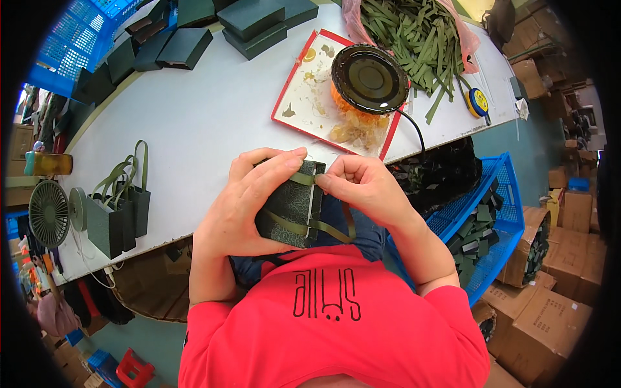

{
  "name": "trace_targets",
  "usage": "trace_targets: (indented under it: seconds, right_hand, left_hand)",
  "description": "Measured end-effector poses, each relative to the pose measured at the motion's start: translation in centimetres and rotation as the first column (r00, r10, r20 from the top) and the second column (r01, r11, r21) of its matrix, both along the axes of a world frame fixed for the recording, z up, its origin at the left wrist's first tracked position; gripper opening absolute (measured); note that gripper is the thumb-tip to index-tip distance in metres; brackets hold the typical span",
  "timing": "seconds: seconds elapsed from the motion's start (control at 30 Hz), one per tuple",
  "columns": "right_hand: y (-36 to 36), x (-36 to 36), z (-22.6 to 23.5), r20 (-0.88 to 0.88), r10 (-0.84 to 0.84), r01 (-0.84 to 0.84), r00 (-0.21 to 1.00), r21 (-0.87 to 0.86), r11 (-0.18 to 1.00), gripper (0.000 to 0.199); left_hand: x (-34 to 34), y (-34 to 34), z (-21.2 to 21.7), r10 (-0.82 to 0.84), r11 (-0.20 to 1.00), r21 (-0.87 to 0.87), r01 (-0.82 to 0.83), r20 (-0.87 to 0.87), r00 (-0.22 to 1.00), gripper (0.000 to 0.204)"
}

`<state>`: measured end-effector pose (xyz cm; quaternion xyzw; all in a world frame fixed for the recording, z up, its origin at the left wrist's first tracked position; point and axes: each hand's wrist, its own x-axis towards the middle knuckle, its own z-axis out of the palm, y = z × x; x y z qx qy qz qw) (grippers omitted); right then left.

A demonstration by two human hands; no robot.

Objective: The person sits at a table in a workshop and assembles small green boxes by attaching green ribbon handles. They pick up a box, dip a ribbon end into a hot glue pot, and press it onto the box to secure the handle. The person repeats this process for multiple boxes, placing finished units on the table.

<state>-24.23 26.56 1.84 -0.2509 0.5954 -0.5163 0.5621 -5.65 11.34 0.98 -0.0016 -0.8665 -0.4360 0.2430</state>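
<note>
My left hand (249,200) is wrapped round a small dark green patterned box (289,205), holding it tilted near the table's front edge. Olive green ribbon (284,223) crosses the box and hangs from its right side in a loop. At the box's upper right edge, my right hand (370,187) pinches with thumb and forefinger, right where the ribbon meets the side. The ribbon end between those fingertips is mostly hidden. Left on the table stand several small dark green bags (107,223) with ribbon handles.
A red-rimmed tray (301,132) holds a round black-topped orange pot (370,79) with a cable and amber lumps. Beyond lie cut green ribbons (417,42), a tape measure (477,102) and dark boxes (252,26). A fan (49,213) stands left; a blue crate (495,258) sits at right.
</note>
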Motion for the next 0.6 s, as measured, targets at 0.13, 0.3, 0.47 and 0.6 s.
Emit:
trace_targets:
  seconds: [0.13,0.3,0.47,0.6]
  right_hand:
    - [-0.1,-0.4,-0.2,-0.054,0.081,-0.079,0.995,0.044,0.996,0.021]
    - [-0.2,-1.0,-1.8,-0.178,0.201,-0.201,0.963,0.021,0.979,0.023]
    - [0.0,-0.7,-2.7,-0.101,0.154,-0.158,0.983,-0.033,0.987,0.021]
    - [0.3,-1.4,-0.7,0.015,0.019,-0.018,1.000,-0.040,0.999,0.030]
  left_hand:
    - [0.0,0.0,-0.1,-0.011,0.999,-0.046,0.012,0.004,1.000,0.094]
    - [-0.1,-0.2,0.3,-0.050,0.984,-0.166,0.059,0.058,0.997,0.088]
    - [-0.1,-0.4,0.1,-0.047,0.986,-0.158,0.059,0.079,0.996,0.092]
    - [0.3,-0.8,0.0,-0.032,0.997,-0.069,0.036,0.058,0.998,0.102]
